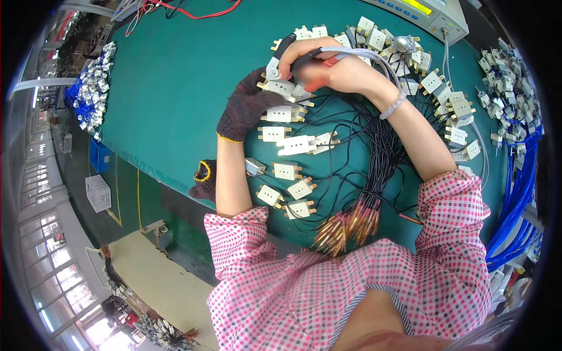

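Note:
My left hand (249,105), in a dark knitted glove, closes on a white ceramic-looking connector block (280,88) above the green table. My bare right hand (351,73) grips a pair of test clips with grey leads running back over the wrist. The black-and-grey clip (275,67) reaches the held block's upper side; a red clip (317,79), partly blurred, sits under the fingers. Whether the jaws touch the block's metal tabs I cannot tell. More white blocks (295,144) lie in an arc around my hands, each on a black wire.
Black wires gather into a bundle (374,169) with copper-coloured ends (348,228) near my body. A bench meter (445,17) stands at the far right. Blue-wired connector piles lie at left (93,88) and right (512,93). A dark glove (205,181) rests at the table's edge.

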`<state>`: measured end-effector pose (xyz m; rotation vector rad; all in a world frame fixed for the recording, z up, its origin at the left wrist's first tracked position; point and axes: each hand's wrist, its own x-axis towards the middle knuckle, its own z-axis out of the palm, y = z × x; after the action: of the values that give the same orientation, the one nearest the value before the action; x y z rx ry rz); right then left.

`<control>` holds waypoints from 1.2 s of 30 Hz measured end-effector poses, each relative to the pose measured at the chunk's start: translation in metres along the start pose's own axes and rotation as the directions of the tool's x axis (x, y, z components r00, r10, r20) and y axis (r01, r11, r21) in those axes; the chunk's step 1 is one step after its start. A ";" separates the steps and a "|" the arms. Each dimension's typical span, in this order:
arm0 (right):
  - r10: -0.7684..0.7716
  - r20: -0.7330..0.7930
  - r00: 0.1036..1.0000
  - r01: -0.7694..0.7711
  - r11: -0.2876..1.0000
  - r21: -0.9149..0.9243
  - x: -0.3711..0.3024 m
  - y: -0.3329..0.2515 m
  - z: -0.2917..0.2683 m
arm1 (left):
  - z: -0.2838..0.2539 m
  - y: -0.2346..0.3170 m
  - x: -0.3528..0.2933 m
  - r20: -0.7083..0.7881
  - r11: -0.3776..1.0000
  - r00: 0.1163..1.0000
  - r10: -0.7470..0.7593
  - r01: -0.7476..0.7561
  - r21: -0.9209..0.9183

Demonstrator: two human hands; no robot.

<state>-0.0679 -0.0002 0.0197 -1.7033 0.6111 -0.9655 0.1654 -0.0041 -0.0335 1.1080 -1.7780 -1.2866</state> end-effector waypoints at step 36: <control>0.041 -0.016 0.999 -0.043 0.985 -0.169 -0.001 0.003 -0.031 | 0.013 0.008 0.025 0.180 0.820 0.975 -0.130 0.207 -0.533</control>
<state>-0.0941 -0.0171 0.0211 -1.8274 0.7527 -0.9163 0.1413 -0.0205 -0.0283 0.8676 -1.2754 -1.8719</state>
